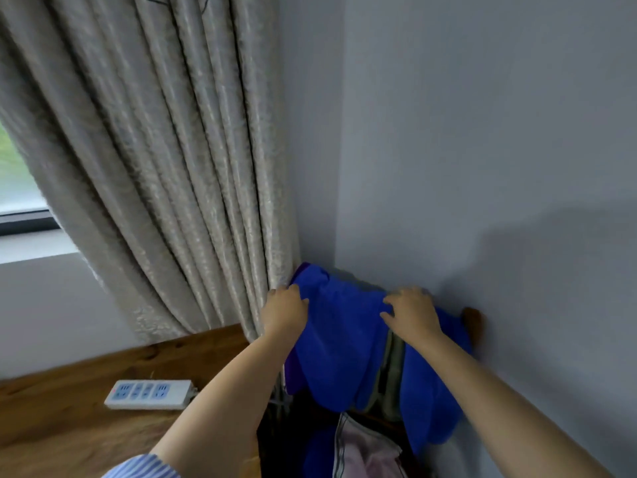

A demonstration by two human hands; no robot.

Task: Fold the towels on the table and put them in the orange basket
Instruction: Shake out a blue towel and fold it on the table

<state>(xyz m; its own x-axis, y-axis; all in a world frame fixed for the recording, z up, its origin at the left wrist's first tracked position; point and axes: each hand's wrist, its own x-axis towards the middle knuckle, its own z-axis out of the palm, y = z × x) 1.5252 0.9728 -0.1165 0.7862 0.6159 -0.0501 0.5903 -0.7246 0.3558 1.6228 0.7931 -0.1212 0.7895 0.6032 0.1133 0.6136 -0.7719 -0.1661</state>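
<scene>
A bright blue towel hangs draped over a wooden chair back in the room corner. My left hand pinches the towel's upper left edge. My right hand lies on its top right part with fingers curled into the cloth. A purple cloth shows under the blue towel's left side, and a grey-green striped cloth shows between its folds. No orange basket is in view.
A wooden table at the lower left carries a white power strip. A beige curtain hangs left of the chair; grey walls meet behind it. A pale pink cloth lies below the towel.
</scene>
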